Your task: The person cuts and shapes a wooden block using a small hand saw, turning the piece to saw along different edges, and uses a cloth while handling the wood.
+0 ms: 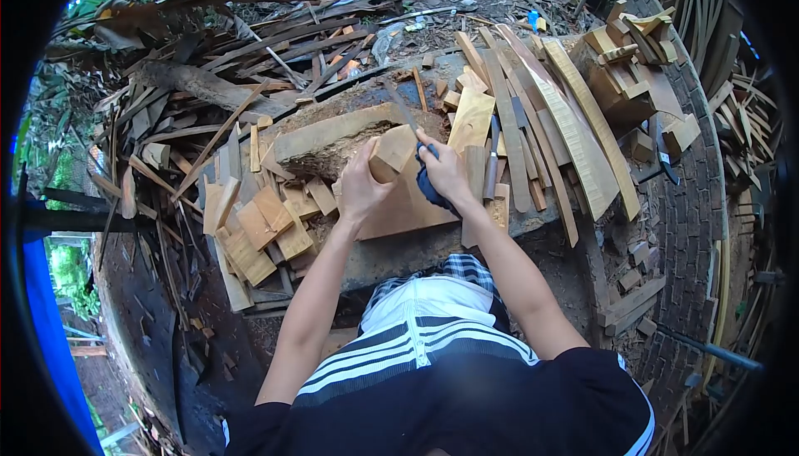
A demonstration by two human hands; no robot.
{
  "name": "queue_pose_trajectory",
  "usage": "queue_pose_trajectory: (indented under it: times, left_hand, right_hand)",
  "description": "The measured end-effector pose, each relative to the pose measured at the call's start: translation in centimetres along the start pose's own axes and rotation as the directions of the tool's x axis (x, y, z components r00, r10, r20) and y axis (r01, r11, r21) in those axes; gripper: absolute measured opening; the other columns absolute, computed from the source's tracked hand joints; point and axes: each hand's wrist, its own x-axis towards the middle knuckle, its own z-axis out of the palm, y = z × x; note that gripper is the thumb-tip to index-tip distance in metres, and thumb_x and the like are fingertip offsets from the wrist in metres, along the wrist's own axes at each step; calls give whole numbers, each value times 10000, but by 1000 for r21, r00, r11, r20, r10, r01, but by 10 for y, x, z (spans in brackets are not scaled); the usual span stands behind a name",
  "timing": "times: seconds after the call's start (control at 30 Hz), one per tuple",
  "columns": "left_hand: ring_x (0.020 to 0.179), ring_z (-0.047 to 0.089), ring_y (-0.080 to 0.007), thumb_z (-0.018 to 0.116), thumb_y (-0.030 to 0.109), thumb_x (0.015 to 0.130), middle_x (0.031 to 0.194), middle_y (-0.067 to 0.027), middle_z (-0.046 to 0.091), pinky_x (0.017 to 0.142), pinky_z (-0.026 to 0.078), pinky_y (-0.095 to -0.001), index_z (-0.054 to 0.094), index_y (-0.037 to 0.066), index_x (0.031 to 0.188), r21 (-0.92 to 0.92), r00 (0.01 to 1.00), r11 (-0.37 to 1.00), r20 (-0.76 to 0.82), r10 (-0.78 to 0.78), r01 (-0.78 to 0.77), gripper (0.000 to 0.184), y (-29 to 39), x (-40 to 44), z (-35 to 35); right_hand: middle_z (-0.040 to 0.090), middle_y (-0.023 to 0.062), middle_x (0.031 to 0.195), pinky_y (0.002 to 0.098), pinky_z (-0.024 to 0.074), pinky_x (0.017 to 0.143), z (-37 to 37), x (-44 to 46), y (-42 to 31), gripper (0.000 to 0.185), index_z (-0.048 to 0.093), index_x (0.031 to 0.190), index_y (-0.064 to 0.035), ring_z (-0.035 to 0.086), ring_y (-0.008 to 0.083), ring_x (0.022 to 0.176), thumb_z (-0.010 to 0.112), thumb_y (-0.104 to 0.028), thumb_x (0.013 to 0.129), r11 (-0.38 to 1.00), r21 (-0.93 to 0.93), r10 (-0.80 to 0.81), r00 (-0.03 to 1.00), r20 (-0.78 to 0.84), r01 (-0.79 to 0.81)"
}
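A wooden block (394,153) is gripped by my left hand (364,185), whose fingers wrap its left side. My right hand (444,171) is closed round the dark blue, cloth-wrapped handle of a long-bladed knife (402,105). Its narrow blade points up and away to the left, beside the block's right edge; whether the two touch I cannot tell. Below both hands lies a flat-topped piece of wood (399,210). Behind the block is a rough, hollowed log (333,136).
Small wooden offcuts (270,215) are heaped on the left. Long curved boards (574,131) lie to the right, near a sheathed-looking tool with a dark handle (493,144). A hammer (662,156) rests at far right, below a stump (620,81) stacked with wood pieces.
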Motion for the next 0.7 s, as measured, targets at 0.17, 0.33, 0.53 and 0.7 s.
queue_pose_trajectory:
  times: [0.17,0.33,0.53,0.7]
  left_hand:
    - [1071,666,-323,808,160,680,1153,-193,670,916,524,-378,528,19,1320,-4,999,999,1,-43,43,712,-4,3,-1]
    - [1061,675,-306,801,141,681,1138,-202,673,906,528,-365,516,9,1330,-50,991,990,35,-129,131,721,1,4,-9]
    - [1080,669,-282,801,117,679,1139,-221,666,911,522,-355,494,9,1355,-33,1000,999,13,-25,26,751,-2,-9,-11]
    - [1088,619,-402,807,117,642,1174,-222,636,907,509,-442,473,44,1362,-124,980,988,-162,-115,95,797,-14,-42,5]
  right_hand:
    - [710,206,912,404,512,776,-8,-37,-21,420,601,1339,-175,693,343,854,541,-266,933,998,-54,-43,998,44,45]
    - [703,231,993,392,508,861,-1,-1,-4,420,601,1339,-174,687,354,958,546,-270,934,998,65,21,994,109,-28]
    - [699,228,1066,371,504,893,-4,72,58,445,641,1287,-144,676,328,1031,557,-285,873,988,-133,68,996,-63,-76]
    - [719,146,1071,318,488,889,-7,36,75,413,643,1240,9,670,221,984,590,-238,913,879,393,323,943,-77,-269]
